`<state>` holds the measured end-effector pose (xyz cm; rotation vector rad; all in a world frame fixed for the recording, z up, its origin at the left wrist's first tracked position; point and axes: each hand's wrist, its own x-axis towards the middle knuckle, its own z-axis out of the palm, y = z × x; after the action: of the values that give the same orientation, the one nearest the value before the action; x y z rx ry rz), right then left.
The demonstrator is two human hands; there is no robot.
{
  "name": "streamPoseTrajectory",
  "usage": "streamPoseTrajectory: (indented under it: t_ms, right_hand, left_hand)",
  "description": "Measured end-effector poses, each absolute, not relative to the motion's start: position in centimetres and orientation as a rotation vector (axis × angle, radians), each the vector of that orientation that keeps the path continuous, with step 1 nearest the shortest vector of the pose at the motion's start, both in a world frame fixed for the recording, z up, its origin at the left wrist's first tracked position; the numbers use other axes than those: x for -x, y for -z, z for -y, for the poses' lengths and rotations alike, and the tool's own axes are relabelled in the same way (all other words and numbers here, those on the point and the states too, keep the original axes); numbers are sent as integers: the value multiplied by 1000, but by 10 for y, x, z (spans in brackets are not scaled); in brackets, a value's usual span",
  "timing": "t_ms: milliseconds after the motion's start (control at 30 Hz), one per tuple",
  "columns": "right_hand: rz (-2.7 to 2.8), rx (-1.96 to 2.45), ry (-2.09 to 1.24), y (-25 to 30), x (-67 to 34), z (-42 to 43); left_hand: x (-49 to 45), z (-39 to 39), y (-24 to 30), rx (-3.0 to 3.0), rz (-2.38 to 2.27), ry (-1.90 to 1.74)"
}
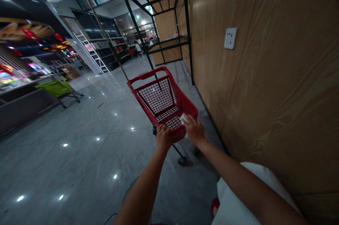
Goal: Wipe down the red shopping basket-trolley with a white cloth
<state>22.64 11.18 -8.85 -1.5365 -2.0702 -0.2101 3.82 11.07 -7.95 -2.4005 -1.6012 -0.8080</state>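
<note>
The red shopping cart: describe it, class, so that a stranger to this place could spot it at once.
Find the wood-grain wall filling the right of the picture. Just left of it, on the grey floor, the left hand grips the near rim of the red shopping cart. Its red colour sets it apart from the green cart farther off on the left.

A wood-grain wall (272,87) borders the glossy grey floor (84,163)

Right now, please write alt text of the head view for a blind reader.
The left hand rests on the near edge of a red shopping cart; the right hand holds a white cloth or tissue there. A wood-grain wall is at right, a green cart farther left.
</note>
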Motion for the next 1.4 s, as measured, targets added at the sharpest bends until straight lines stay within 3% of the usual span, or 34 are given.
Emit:
streamPoseTrajectory:
  t_ms: [133, 367, 667, 933, 1200, 1400]
  right_hand:
    - [2019, 1516, 207, 89, -229, -109]
    - [2256, 1070, 270, 98, -179, -72]
    - [2143, 1483, 174, 77, -246, -106]
    - [2266, 1337, 34, 58, -256, -89]
    - [2451, 1053, -122, 43, -189, -35]
    - [2514, 713, -318, 39, -176, -24]
  left_hand:
    - [-39, -110, 80, 2388, 1615, 817]
    - [-36, -106, 81, 2404, 1578, 823]
    - [-33, -91, 69, 2469, 1589, 742]
    - [1, -75, 54, 2622, 1487, 634]
    - [93, -58, 27, 2764, 1476, 365]
    - [138, -48, 14, 2629, 1661, -70]
